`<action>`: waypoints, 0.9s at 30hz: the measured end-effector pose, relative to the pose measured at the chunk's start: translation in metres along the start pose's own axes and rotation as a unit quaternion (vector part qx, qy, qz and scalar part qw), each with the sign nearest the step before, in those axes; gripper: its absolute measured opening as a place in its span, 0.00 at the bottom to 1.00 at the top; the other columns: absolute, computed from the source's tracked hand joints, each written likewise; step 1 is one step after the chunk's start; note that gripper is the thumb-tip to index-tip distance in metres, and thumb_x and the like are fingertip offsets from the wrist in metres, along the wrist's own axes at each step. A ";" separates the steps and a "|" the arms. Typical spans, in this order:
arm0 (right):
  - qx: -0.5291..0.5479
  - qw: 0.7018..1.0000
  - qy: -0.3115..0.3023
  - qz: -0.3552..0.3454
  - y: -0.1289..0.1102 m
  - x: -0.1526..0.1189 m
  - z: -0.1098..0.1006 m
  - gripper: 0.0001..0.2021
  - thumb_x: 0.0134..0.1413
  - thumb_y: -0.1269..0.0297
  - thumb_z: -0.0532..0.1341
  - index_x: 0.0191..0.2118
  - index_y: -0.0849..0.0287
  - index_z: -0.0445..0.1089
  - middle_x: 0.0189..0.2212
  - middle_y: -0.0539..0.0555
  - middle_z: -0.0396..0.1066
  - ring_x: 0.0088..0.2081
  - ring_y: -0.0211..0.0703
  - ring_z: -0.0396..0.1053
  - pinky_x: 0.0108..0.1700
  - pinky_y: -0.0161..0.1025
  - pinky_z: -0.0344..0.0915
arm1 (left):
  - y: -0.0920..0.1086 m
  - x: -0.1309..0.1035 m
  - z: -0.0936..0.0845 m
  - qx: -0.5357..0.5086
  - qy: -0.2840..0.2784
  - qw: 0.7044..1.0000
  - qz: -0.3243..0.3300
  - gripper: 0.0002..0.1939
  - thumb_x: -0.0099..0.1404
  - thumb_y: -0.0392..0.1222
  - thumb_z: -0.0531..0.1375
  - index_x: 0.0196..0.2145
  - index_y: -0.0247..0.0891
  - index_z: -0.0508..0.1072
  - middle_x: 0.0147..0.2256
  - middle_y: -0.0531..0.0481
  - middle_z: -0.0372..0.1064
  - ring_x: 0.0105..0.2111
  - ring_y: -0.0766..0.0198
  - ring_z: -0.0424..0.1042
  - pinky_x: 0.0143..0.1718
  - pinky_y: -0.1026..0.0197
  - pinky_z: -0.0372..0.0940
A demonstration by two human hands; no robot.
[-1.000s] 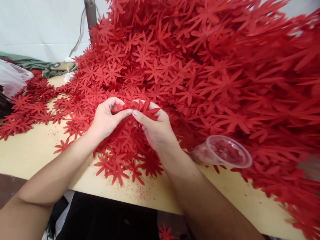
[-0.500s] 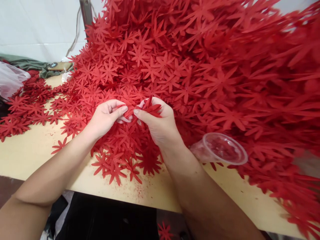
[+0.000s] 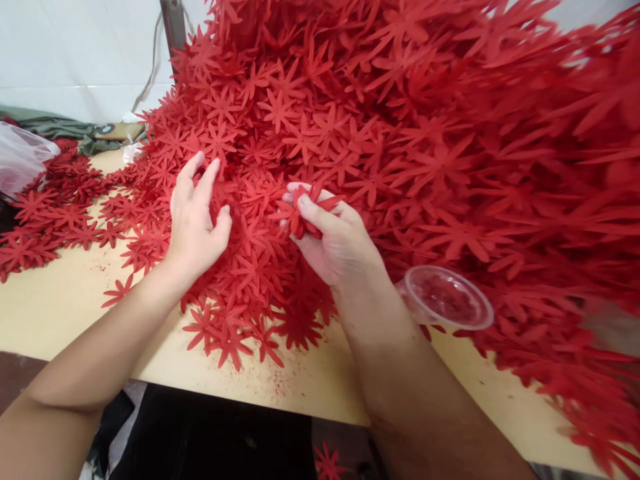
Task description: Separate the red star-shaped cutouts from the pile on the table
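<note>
A large heap of red flower-shaped pieces (image 3: 300, 137) rises across the table. My left hand (image 3: 196, 213) is over the heap's left part, its fingers apart and nothing in it. To the right of it, my right hand (image 3: 333, 230) pinches red flower pieces (image 3: 299, 215) between thumb and fingers; several petals stick out around the fingertips. How many pieces it holds I cannot tell. The two hands are apart from each other.
A clear plastic cup (image 3: 447, 298) lies tilted by my right forearm. The pale table (image 3: 65, 300) has red crumbs near its front edge. At the far left are a whitish plastic bag (image 3: 23, 160) and more red pieces (image 3: 65, 213). One red piece (image 3: 329, 461) lies below the table.
My left hand has let go of the red pieces, opened and moved up and left. My right hand has shifted slightly right, still holding red pieces.
</note>
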State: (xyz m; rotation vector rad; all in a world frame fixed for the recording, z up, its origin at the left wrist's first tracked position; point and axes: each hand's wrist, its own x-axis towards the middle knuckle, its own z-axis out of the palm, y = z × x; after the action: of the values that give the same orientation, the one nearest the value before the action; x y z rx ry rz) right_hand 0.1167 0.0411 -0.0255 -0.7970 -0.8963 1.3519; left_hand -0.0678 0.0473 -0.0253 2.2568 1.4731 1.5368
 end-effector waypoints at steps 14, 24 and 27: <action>0.006 0.998 -0.025 0.066 0.011 -0.011 0.022 0.22 0.40 0.41 0.64 0.30 0.56 0.66 0.26 0.47 0.70 0.29 0.33 0.68 0.28 0.31 0.65 | 0.038 -0.015 0.014 -0.067 -0.118 0.990 0.046 0.12 0.63 0.42 0.56 0.43 0.38 0.75 0.43 0.46 0.75 0.43 0.61 0.72 0.50 0.56 0.59; 0.013 0.993 -0.089 0.078 0.011 -0.016 0.019 0.18 0.32 0.57 0.72 0.31 0.56 0.67 0.26 0.43 0.70 0.27 0.30 0.66 0.32 0.33 0.67 | 0.040 0.001 0.006 -0.290 -0.048 0.925 -0.242 0.13 0.54 0.42 0.65 0.20 0.36 0.65 0.20 0.57 0.64 0.22 0.72 0.61 0.27 0.67 0.58; 0.016 0.996 -0.078 0.042 0.010 -0.017 0.022 0.16 0.33 0.57 0.72 0.30 0.55 0.69 0.27 0.44 0.70 0.30 0.32 0.67 0.38 0.35 0.69 | 0.038 0.000 0.007 -0.310 -0.048 0.914 -0.259 0.18 0.53 0.47 0.66 0.20 0.36 0.63 0.19 0.58 0.61 0.21 0.73 0.58 0.25 0.68 0.55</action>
State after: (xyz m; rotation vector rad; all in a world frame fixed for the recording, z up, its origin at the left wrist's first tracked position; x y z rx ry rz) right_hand 0.0928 0.0246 -0.0257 -0.7177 -0.9685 1.5148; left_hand -0.0370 0.0296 -0.0104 1.4186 1.1862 1.4199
